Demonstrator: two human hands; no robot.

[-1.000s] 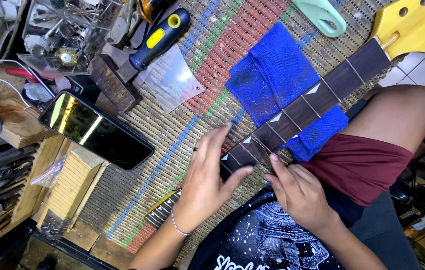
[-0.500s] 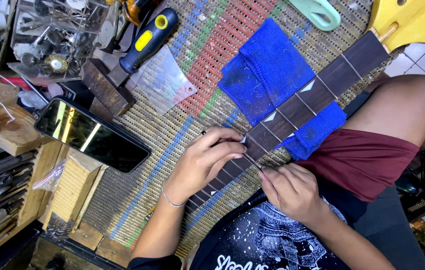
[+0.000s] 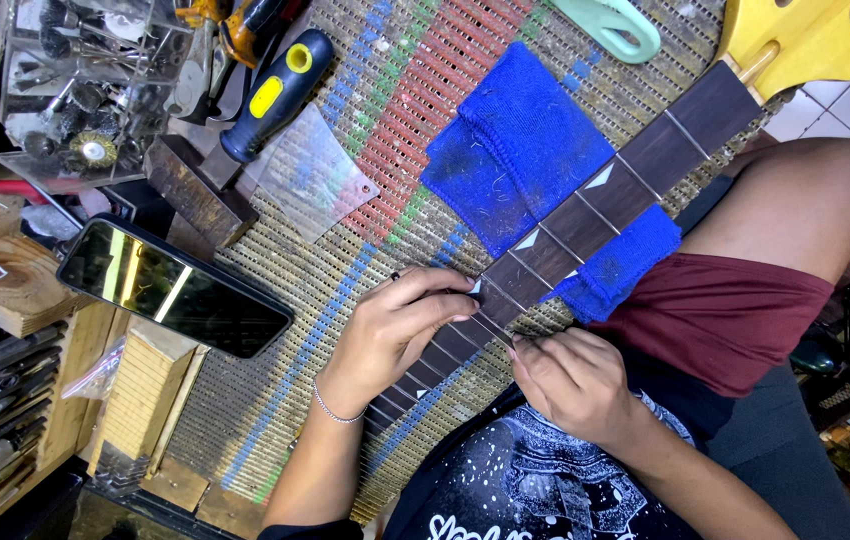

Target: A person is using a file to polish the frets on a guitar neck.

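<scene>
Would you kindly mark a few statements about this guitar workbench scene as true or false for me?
1. Both hands are on the guitar neck. True: the left hand and right hand meet at one fret.
2. A red cloth lies under the neck. False: the cloth is blue.
3. A phone lies left of the left hand, screen up. True.
4. The hammer rests in the right hand. False: it lies on the woven mat, away from both hands.
5. The headstock is yellow. True.
</scene>
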